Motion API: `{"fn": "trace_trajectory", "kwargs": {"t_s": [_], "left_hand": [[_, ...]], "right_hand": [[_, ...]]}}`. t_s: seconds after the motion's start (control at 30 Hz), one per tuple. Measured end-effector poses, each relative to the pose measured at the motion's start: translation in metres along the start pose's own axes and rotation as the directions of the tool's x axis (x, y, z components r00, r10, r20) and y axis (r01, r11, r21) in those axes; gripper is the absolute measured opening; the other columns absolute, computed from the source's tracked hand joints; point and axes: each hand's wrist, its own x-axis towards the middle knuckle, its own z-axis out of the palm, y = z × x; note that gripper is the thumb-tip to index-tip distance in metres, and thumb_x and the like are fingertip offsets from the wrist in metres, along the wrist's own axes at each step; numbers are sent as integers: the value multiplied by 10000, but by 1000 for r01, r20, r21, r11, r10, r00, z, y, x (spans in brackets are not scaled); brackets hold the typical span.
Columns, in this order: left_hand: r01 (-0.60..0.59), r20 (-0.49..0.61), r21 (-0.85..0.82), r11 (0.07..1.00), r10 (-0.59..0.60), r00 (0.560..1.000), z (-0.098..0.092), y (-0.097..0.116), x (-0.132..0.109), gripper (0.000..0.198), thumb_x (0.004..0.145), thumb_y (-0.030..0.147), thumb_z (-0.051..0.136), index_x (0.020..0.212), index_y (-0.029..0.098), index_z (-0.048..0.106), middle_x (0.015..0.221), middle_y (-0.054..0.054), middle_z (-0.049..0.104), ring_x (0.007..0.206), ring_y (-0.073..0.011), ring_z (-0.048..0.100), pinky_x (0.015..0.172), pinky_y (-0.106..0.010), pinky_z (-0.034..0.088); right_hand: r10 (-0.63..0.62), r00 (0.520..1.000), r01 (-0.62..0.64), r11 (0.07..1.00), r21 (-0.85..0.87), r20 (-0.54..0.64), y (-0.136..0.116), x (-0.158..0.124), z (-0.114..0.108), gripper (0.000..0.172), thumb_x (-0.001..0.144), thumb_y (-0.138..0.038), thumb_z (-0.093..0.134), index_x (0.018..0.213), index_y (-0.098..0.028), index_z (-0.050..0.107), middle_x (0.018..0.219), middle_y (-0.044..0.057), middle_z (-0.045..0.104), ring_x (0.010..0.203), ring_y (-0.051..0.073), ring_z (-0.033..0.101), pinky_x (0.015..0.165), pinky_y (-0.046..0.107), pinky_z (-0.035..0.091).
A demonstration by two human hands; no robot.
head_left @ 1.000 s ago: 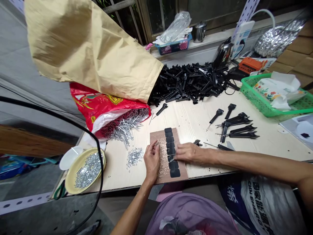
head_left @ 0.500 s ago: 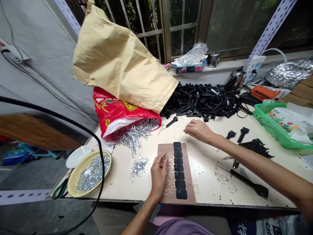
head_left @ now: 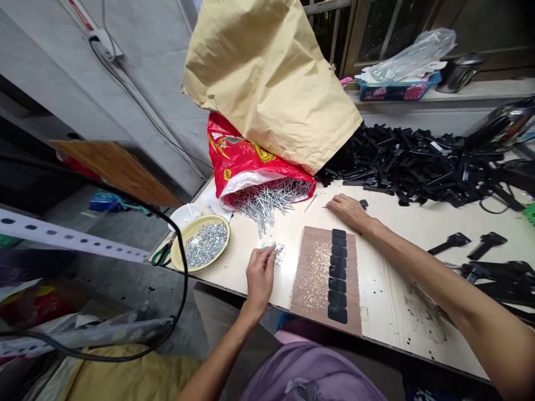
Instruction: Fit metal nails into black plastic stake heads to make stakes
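Observation:
My left hand (head_left: 261,274) is at the near edge of a small pile of silvery bits (head_left: 279,253), fingertips pinched together; what they hold is too small to make out. My right hand (head_left: 346,210) lies low over the table behind the brown board (head_left: 307,278), fingers bent together around something hidden, beside a small black part (head_left: 364,204). On the board, a column of black rounded squares (head_left: 337,272) runs front to back, with pale crumbs to its left. Silvery pins (head_left: 264,207) spill from a red bag (head_left: 234,161) beyond my left hand.
A yellow bowl (head_left: 200,243) of metal bits stands at the left edge, crossed by a black cable (head_left: 184,278). A heap of black parts (head_left: 401,161) lies at the back. More black pieces (head_left: 488,245) lie at the right. A paper sack (head_left: 271,78) covers the red bag's top.
The view has swung left. My left hand has moved from the board to the silvery pile. My right hand has reached toward the black part behind the board.

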Motion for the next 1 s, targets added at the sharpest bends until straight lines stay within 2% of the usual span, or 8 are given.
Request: {"fn": "trace_trajectory", "kwargs": {"t_s": [0.17,0.33,0.63,0.77,0.8,0.87,0.93,1.0], "left_hand": [[-179,107,424,888,147,983,-6,-24,49,264,895,255,446,995,216,688,887,-100,581,883,-245,448,722,-347,391],[-278,296,529,802,133,946,6,-39,71,248,860,203,478,723,211,685,813,-105,563,872,-254,421,691,-351,359],[-207,227,417,885,120,967,5,-44,75,153,823,150,493,740,176,619,815,-104,594,892,-252,479,766,-364,386],[46,221,-46,998,-34,975,1,-19,70,117,798,260,566,733,172,609,773,-64,609,797,-206,533,728,-329,418],[177,282,-231,957,-108,953,1,-9,68,154,789,310,586,750,163,610,765,-53,612,741,-180,542,689,-307,428],[444,464,-531,722,-190,865,2,12,62,247,740,381,651,786,142,606,775,-45,619,652,-127,536,635,-269,440],[598,590,-646,474,-188,785,5,30,56,284,677,361,728,792,133,603,766,-31,616,612,-86,525,620,-237,448],[655,637,-682,324,-176,750,9,41,52,281,643,305,770,792,132,607,739,-12,608,598,-60,518,614,-209,454]], "right_hand": [[79,993,-79,997,10,-83,-13,-19,-28,306,960,-238,346,1086,-177,617,904,80,631,864,195,528,665,282,381],[134,981,-122,988,93,-137,-49,-31,-66,303,962,-274,361,1103,-223,624,954,69,613,787,154,573,596,255,416],[216,958,-106,877,469,-187,-117,-40,-92,227,918,-227,438,1060,-188,611,935,70,585,817,167,593,739,317,518],[236,959,-122,845,521,-158,-141,-41,-103,249,931,-236,431,1101,-223,612,913,52,596,803,156,598,712,296,517],[243,957,-125,836,534,-157,-145,-41,-105,255,934,-237,428,1112,-229,610,918,51,599,804,154,599,709,291,515],[249,954,-121,825,552,-164,-151,-40,-107,260,937,-238,426,1125,-237,607,930,52,603,816,154,599,712,286,510],[248,952,-109,823,558,-179,-154,-39,-107,254,935,-239,435,1120,-239,608,929,51,606,821,156,598,717,285,504],[248,950,-106,827,553,-189,-155,-39,-106,236,929,-239,450,1098,-232,614,915,47,605,815,153,598,716,277,495]]}}
